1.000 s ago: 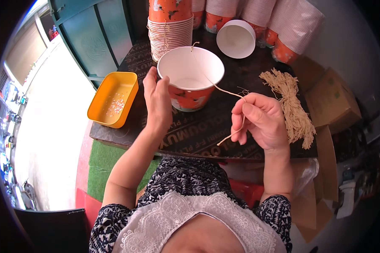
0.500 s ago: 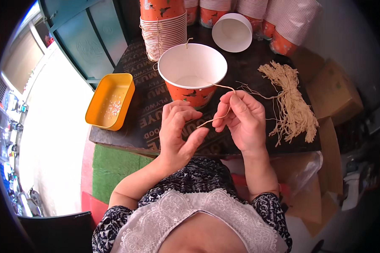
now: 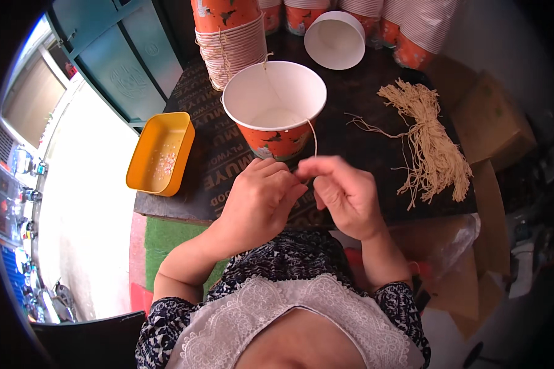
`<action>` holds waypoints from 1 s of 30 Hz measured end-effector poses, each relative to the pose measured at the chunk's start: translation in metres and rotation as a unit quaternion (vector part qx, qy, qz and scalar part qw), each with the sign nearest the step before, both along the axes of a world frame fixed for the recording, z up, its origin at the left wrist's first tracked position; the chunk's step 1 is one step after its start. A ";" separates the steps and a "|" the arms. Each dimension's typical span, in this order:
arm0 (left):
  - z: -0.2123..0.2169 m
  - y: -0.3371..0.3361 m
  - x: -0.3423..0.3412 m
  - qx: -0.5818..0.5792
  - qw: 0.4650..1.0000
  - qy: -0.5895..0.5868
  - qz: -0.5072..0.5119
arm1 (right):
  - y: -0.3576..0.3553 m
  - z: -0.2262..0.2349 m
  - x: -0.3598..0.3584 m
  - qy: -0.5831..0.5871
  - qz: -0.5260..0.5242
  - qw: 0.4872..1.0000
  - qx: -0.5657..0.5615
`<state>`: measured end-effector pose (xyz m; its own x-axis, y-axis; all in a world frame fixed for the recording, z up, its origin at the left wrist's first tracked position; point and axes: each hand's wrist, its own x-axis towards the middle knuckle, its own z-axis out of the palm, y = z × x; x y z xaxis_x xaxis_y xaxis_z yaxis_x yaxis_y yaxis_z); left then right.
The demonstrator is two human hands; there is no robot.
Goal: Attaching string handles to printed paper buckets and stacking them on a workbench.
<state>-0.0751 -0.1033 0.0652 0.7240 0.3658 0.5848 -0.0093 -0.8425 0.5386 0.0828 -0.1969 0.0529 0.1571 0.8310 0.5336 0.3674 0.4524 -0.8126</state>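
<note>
A white-lined paper tub point(image 3: 271, 132) with an orange patterned outside stands upright on the dark tabletop in front of me. A thin beige string point(image 3: 315, 138) comes through its wall just under the right rim and runs down to my fingers. My left hand point(image 3: 258, 197) is closed, thumb and fingers pinched together near the string's lower end. Against its fingertips, my right hand point(image 3: 348, 197) bends its forefinger over the string, the other fingers curled. The string's end is hidden between the two hands. Another bit of string shows at the tub's far rim.
A bundle of beige strings point(image 3: 428, 144) lies to the right. On the left sits a yellow tray point(image 3: 184, 166) holding small pale bits. Behind the tub rise a stack of tubs point(image 3: 231, 52), a white tub on its side point(image 3: 335, 40) and wrapped stacks. Cardboard boxes point(image 3: 492, 123) stand right.
My hands have come together below the tub, where they were apart with the string stretched between them. The right hand has turned over, its forefinger now pointing left. The string hangs more steeply.
</note>
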 end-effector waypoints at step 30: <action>0.014 0.038 -0.014 -0.137 0.976 -0.114 0.125 | 0.054 -0.024 -0.012 -0.212 -0.264 0.919 0.202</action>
<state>-0.0893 -0.0650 0.0788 0.4545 0.6801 0.5753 0.0330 -0.6582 0.7521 0.0710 -0.1424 0.0293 0.1889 0.4195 0.8879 0.8675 0.3524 -0.3511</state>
